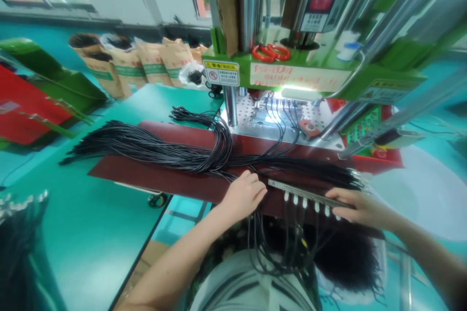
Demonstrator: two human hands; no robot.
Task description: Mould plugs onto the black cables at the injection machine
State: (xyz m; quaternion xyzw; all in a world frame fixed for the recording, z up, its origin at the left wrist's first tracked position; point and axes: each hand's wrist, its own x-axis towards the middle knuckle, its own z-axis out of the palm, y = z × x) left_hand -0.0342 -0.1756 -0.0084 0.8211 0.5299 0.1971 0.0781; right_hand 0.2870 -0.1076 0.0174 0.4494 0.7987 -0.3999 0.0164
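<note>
My right hand point(359, 209) is closed round the right end of a narrow metal bar point(297, 191), marked "A" at its left end. Several white connectors point(304, 202) line the bar's lower edge, and black cables hang from them toward my lap. Just left of the bar, my left hand point(246, 194) is closed with curled fingers. More black cables point(258, 233) hang right below it and seem to run into its grip; the fingertips are partly hidden. Behind both hands, a thick bundle of black cables point(156, 148) lies across a dark red board point(127, 170).
Ahead stands a green press point(226, 58) with steel columns and a lit, perforated metal plate point(244, 114). Red-handled scissors point(270, 52) rest on its crossbeam. Paper sacks point(127, 65) stand behind the green table point(91, 233). A red control box point(392, 158) is at right.
</note>
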